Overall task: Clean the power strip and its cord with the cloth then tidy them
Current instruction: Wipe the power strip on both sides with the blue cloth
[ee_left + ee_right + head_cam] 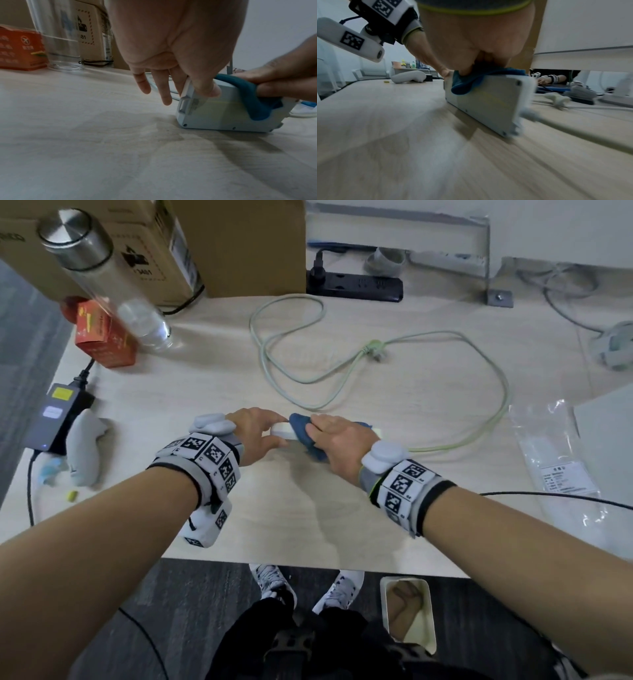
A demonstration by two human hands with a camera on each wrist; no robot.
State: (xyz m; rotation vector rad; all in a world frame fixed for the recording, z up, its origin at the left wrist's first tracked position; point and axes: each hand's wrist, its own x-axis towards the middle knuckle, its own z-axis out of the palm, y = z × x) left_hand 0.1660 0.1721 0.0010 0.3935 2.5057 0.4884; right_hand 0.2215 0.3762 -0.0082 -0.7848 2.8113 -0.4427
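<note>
A white power strip [282, 431] [214, 113] [488, 100] stands on its long edge near the middle of the table. My left hand [260, 429] [171, 40] pinches its left end, thumb on the near face, while the other fingers hang loose. My right hand [337, 436] [471, 40] grips a blue cloth [301, 428] [254, 97] [465, 82] draped over the strip's top edge. The pale green cord [503, 392] [573, 127] leaves the strip's right end and loops across the table to its plug [375, 347].
A black power strip [354, 285] and cardboard box [233, 244] stand at the back. A glass bottle [102, 278], orange box [102, 337], black adapter [58, 416] and white controller [84, 446] are at the left. A plastic bag [561, 467] lies at the right.
</note>
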